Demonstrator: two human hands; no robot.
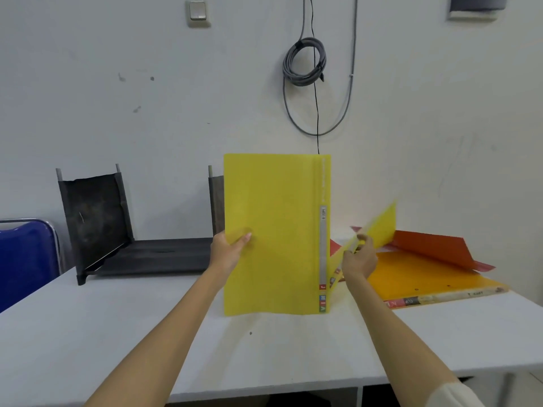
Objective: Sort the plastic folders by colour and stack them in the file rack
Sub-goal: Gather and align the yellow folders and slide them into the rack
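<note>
Left hand [230, 249] grips the free edge of a yellow folder [273, 230] held upright over the middle of the white table [117, 333], long axis vertical, spine to the right. Right hand [359, 257] pinches its other cover, swung open toward the orange folder [426, 277] and red folder [435, 248] at the table's right edge; the black file rack [123, 230] stands at the back left.

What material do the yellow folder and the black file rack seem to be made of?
Yellow folder: thin, semi-translucent plastic with a matte sheen; fingers of the left hand show dimly through it. File rack: dark and dull, possibly scuffed plastic or metal, with grey posts; the look leaves it open.
</note>
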